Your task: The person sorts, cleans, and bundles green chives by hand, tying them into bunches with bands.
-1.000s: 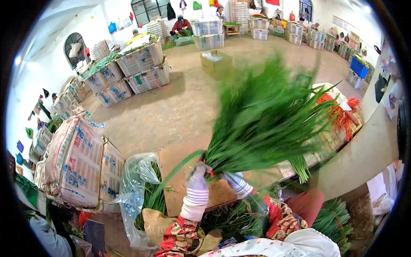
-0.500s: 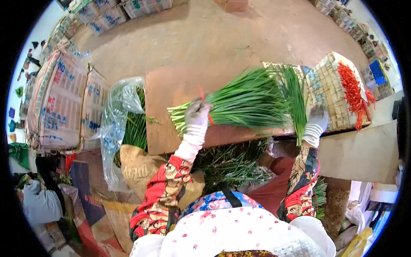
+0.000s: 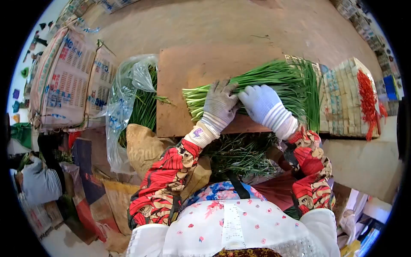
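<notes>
A thick bunch of green chives [image 3: 274, 81] lies across a brown board [image 3: 180, 64], pale stem ends to the left and leaves to the right. My left hand [image 3: 219, 103], in a grey-soiled glove, grips it from above near the stems. Close beside it is my right hand [image 3: 259, 103], in a pale blue-white glove, its fingers curled in against the bunch; whatever they pinch is hidden. No red tie shows on the bunch. Several loose chives [image 3: 314, 96] lie crosswise by the leaf tips.
Red ties [image 3: 368, 103] hang on a stack of packed material [image 3: 342, 96] at right. To the left stand a clear plastic bag [image 3: 117, 103] of chives and large printed sacks [image 3: 64, 81]. Loose trimmings [image 3: 239, 156] lie below the board. A co-worker's sleeve [image 3: 40, 184] shows at lower left.
My right hand has moved left from the loose chives to the bunch, next to my left hand. The red tie seen around the stems is now covered. The view has shifted slightly.
</notes>
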Demonstrator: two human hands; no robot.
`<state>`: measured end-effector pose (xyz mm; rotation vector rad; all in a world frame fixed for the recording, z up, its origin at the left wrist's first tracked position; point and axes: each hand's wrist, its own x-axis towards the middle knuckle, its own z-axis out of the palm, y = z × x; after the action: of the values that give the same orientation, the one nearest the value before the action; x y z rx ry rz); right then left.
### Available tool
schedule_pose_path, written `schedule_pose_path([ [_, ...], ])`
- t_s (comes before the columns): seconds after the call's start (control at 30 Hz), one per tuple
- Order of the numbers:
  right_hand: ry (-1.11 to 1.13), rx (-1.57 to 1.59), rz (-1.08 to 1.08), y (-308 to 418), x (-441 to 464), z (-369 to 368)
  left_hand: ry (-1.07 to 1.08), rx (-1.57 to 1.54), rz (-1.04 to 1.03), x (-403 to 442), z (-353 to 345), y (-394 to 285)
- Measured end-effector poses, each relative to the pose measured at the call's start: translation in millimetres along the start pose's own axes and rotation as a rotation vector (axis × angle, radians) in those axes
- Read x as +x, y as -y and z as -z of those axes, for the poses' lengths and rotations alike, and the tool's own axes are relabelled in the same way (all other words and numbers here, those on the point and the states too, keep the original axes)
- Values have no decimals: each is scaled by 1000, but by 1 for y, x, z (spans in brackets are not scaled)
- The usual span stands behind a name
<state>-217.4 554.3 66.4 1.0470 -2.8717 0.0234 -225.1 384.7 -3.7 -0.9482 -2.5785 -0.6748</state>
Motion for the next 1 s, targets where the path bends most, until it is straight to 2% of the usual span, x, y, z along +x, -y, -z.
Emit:
schedule_pose_path([
  [0.03, 88, -3, -20, -1, -4, -1, -1, 15, 17, -2, 0, 3],
  [0.07, 177, -1, -38, -2, -8, -5, 23, 169, 6, -8, 1, 6],
  [0.13, -12, 61, -134, -15, -22, -24, 74, 477, -27, -16, -1, 13],
  [0.2, 36, 1362, -733, -14, -29, -39, 57, 505, -79, -17, 13, 27],
  [0.27, -145, 1931, -923, 27, -27, -33, 408, 228, 115, 1, 30, 24],
  [0.33, -266, 2264, -905, 47, -27, -47, 401, 237, 57, 2, 22, 29],
  [0.4, -243, 2275, -839, 40, -32, -52, 301, 226, 37, -1, 26, 21],
  [0.43, -249, 2220, -870, 40, -34, -46, 412, 320, 58, 1, 28, 17],
  [0.47, -261, 2221, -876, 40, -37, -46, 415, 318, 47, 2, 29, 13],
  [0.53, -148, 1993, -769, 38, -39, -45, 578, 425, 133, 11, 39, -1],
  [0.63, -98, 1919, -698, 42, -39, -36, 658, 486, 130, 30, 47, -19],
  [0.73, -62, 1811, -646, 48, -40, -26, 668, 559, 102, 42, 27, -14],
  [0.77, -58, 1800, -645, 51, -43, -24, 665, 628, -2, 44, 26, -8],
  [0.8, -52, 1788, -647, 53, -47, -23, 662, 622, -3, 50, 28, -4],
  [0.87, -78, 1823, -633, 54, -53, -22, 908, 236, 164, 56, 30, 1],
  [0.93, -337, 2127, -502, 50, -45, -14, 891, 212, 149, 46, 24, -7],
  [1.0, -498, 2228, -418, 26, -1, 4, 701, 480, 93, 26, 18, -25],
])
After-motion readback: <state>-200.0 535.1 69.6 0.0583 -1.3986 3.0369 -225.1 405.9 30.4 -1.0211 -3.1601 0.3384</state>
